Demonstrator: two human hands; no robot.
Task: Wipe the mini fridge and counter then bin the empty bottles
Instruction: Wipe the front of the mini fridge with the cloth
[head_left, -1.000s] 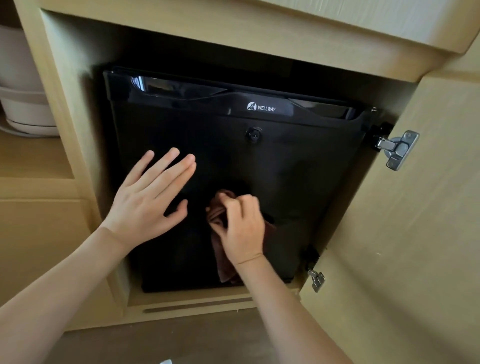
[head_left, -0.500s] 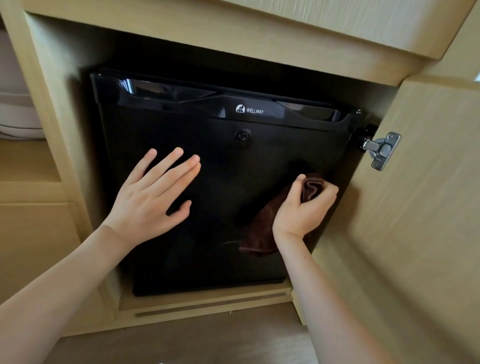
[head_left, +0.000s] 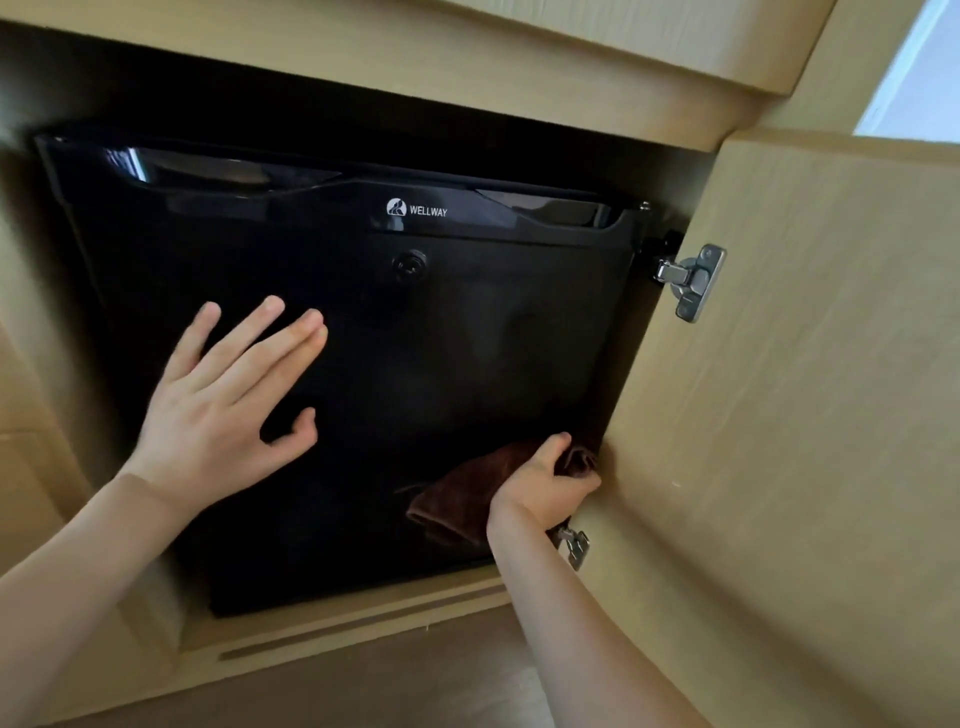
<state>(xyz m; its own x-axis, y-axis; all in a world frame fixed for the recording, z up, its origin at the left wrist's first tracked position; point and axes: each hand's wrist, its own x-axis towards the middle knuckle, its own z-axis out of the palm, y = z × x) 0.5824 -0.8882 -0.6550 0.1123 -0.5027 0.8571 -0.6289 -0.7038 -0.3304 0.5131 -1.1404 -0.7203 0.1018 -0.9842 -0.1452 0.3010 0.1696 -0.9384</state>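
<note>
the soft, limp cloth (head_left: 457, 493) is bunched in the right hand (head_left: 540, 486) at the mini fridge (head_left: 467, 338) door's lower right; the left hand (head_left: 223, 405) is spread flat on the door.

Two bare, sleeveless forearms (head_left: 78, 597)

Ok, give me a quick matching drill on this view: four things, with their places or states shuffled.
Things:
1. left hand
2. right hand
3. brown cloth
4. upper hinge

States:
A. metal, on the open cabinet door
B. flat, fingers spread on the fridge door
C. bunched, at the door's lower right
D. closed round the cloth

Pairs: 1-B, 2-D, 3-C, 4-A
</note>
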